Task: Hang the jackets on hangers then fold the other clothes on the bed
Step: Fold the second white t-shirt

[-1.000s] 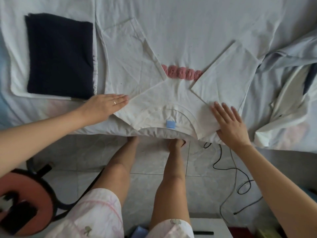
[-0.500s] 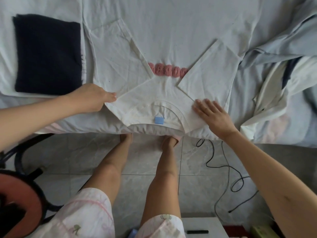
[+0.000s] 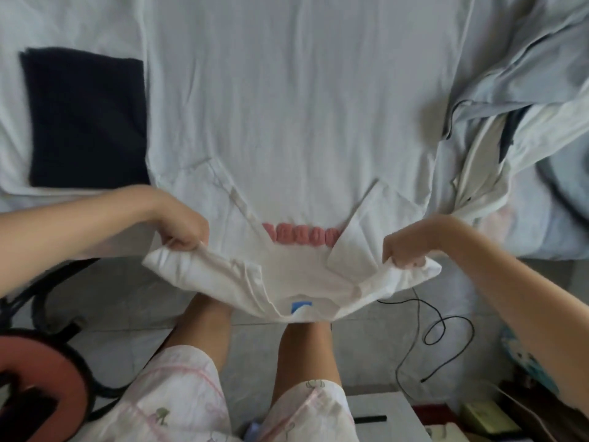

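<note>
A white t-shirt point(image 3: 296, 275) with pink lettering and a blue neck label lies face down at the bed's near edge, both sleeves folded inward. My left hand point(image 3: 181, 229) grips its left shoulder and my right hand point(image 3: 406, 245) grips its right shoulder. The collar end is lifted off the bed and sags between my hands over my legs. The rest of the shirt still lies flat on the bed point(image 3: 318, 90).
A folded dark navy garment point(image 3: 86, 119) lies on the bed at the left. A heap of pale blue and white clothes point(image 3: 510, 129) sits at the right. A black cable point(image 3: 443, 333) trails on the tiled floor, and a red stool point(image 3: 35, 387) stands lower left.
Both hands were pressing flat on the shirt's shoulders; now they have curled round the shoulders and lifted the collar end off the bed toward me.
</note>
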